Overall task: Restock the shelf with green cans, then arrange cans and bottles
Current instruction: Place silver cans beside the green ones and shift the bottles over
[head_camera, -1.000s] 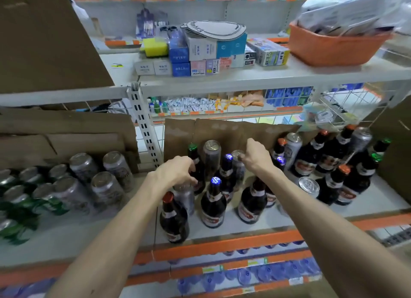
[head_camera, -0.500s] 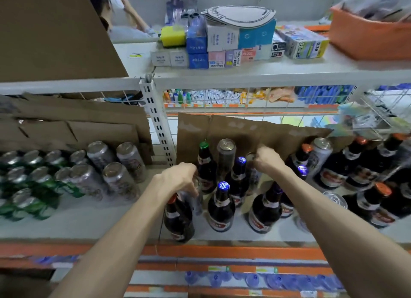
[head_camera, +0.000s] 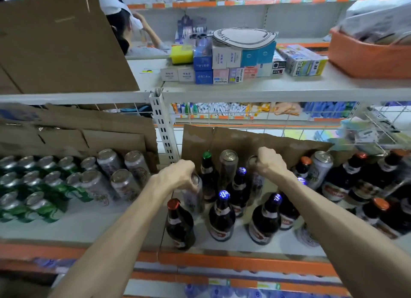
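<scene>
Silver tall can [head_camera: 194, 199] before the brown cardboard sheet [head_camera: 244, 142]: your left hand [head_camera: 178, 175] grips its top. Your right hand [head_camera: 269, 163] grips a second silver can [head_camera: 256, 184] nearer it, as before. Dark glass bottles' [head_camera: 222, 217] labels blur.

The oval card [head_camera: 242, 38] begins "Exqu", and the yellow-green box [head_camera: 317, 67] at right reads "0.30".

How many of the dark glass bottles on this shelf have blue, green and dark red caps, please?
Dark glass bottles with blue caps: 4
Dark glass bottle with a green cap: 1
Dark glass bottle with a dark red cap: 1
Total: 6
</scene>
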